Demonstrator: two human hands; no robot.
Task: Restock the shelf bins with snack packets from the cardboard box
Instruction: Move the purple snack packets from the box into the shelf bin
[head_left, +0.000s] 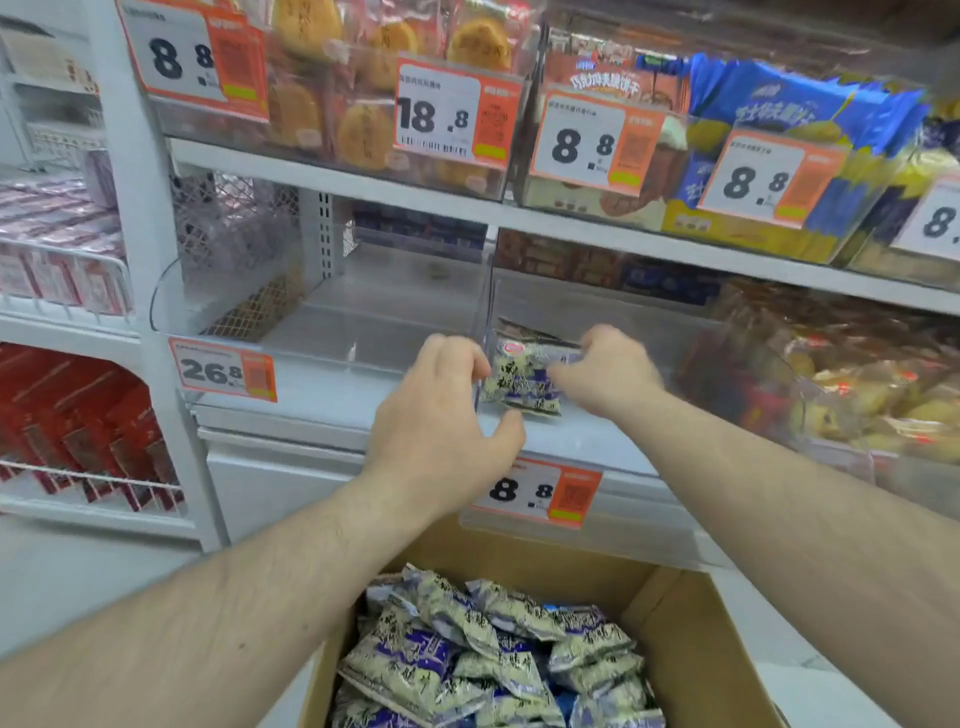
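A white-and-blue snack packet (522, 379) stands upright at the front left corner of a clear shelf bin (613, 441). My right hand (608, 374) grips the packet's top right edge with curled fingers. My left hand (441, 415) holds its left edge, fingers curled at the top and thumb under the lower corner. Below, an open cardboard box (670, 613) holds several more of the same packets (493, 654).
A clear divider (485, 312) separates this bin from another clear bin (363, 322) on the left. Price tags read 26.8 (223, 370) and 8.8 (535, 491). Wrapped pastries (883, 395) fill the bin at right. Stocked bins sit on the shelf above, red boxes (78, 426) at far left.
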